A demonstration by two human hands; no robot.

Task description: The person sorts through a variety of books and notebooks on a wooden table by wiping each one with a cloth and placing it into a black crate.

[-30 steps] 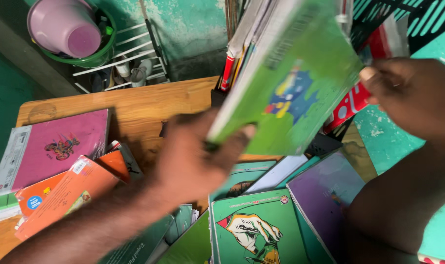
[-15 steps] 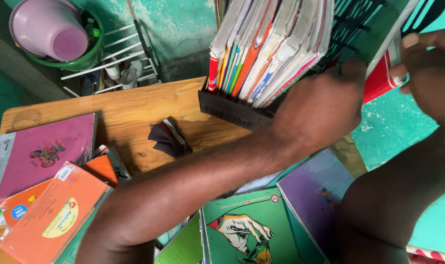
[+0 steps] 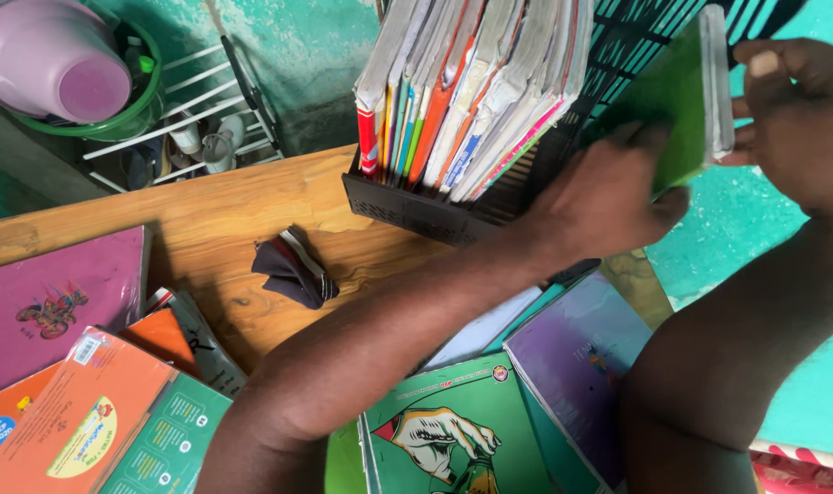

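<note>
A green book stands upright at the right end of a black plastic rack packed with several upright books. My left hand reaches across the wooden table and presses against the lower side of the green book. My right hand grips the book's outer edge from the right. Under my arms lie a green book with a drawn hand on its cover and a purple book.
At the left lie a pink book, an orange book and more books. A small dark folded cloth rests mid-table. Beyond the table a pink bucket sits in a green basin by a white wire rack.
The green book, held flat and facing me a second ago, has been turned upright and moved to the right end of the rack. Both hands followed it right.
</note>
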